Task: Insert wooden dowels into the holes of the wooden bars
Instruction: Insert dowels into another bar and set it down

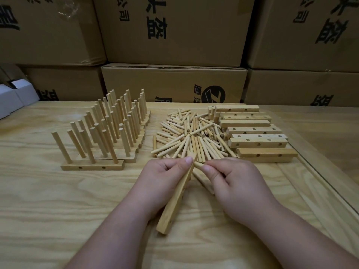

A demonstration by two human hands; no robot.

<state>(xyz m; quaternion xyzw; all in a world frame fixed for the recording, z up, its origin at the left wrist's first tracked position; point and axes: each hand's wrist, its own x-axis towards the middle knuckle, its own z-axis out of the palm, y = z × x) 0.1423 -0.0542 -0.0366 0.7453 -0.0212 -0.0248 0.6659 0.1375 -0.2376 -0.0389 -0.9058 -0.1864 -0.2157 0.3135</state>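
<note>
Both hands meet near the desk's front edge: left hand [165,171] grips a wooden bar [175,199] running from near edge toward the dowel pile [191,135]; right hand [229,181] pinches a dowel [198,165] crosswise at the bar's far end.

Table [58,210]: pale yellow wood, brown wavy grain.
Dowels [186,136]: light tan, plain.
Bars [254,131]: light tan, dotted with small dark holes.
Held bar [174,206]: honey tan, darker along its shaded side.
Pegged bars [108,121]: the same light tan throughout.
Boxes [174,35]: brown cardboard, bold black printed characters; one carries a round black logo.
Small boxes [15,98]: white, at far left.
</note>
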